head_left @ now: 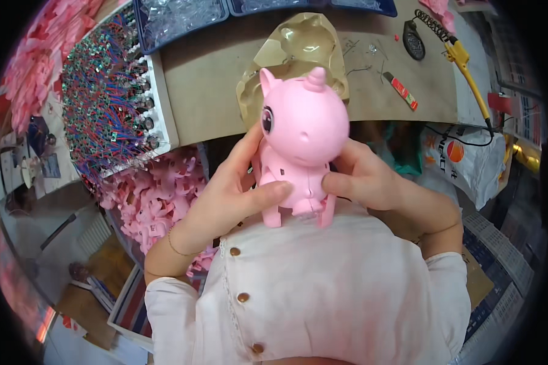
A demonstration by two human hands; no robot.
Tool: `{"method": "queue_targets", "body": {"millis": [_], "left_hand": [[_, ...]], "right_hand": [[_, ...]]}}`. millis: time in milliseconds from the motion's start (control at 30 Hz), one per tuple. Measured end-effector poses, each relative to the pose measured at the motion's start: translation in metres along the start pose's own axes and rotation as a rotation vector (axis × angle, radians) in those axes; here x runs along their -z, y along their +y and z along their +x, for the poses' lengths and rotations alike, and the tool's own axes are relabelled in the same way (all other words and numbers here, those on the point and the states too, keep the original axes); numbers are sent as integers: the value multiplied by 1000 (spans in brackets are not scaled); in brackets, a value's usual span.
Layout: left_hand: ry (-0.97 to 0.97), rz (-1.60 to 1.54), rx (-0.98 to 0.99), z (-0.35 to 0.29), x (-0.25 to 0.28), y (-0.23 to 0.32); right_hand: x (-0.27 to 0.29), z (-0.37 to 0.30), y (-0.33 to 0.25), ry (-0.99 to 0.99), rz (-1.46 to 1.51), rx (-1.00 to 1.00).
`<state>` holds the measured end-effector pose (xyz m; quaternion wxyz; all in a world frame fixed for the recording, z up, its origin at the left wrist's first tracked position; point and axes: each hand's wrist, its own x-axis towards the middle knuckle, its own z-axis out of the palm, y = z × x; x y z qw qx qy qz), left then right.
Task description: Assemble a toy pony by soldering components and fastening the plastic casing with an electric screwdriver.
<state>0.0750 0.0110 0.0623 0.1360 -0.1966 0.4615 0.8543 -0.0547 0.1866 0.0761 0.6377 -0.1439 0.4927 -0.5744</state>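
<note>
Both my hands hold a pink toy unicorn (304,131) upright in front of my chest, close to the table's near edge. It has a round head with a small horn, one ear and one dark eye showing, and short legs. My left hand (240,185) grips the body's left side, thumb across the front. My right hand (365,182) clasps the other side, its thumb pressed near a seam. The fingers behind the toy are hidden. Just beyond the head stands a glossy tan moulded holder (295,45) with hollows, partly covered by the toy.
A white tray (167,115) heaped with wired circuit boards lies at left. Below it sit piled pink toy parts (158,198). Blue bins (225,12) with clear parts line the back. At right are a red strip (400,91), a coiled cord (429,21) and a yellow-handled tool (460,55).
</note>
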Motion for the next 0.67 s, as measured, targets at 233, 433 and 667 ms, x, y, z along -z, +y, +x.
{"method": "queue_targets", "body": {"millis": [233, 433, 667], "left_hand": [[-147, 366, 30, -2, -2, 10], [-49, 267, -28, -12, -13, 13], [109, 941, -789, 9, 7, 20]], "right_hand": [[14, -3, -11, -242, -612, 330], [0, -13, -5, -139, -420, 226], [15, 30, 0, -206, -584, 266]]}}
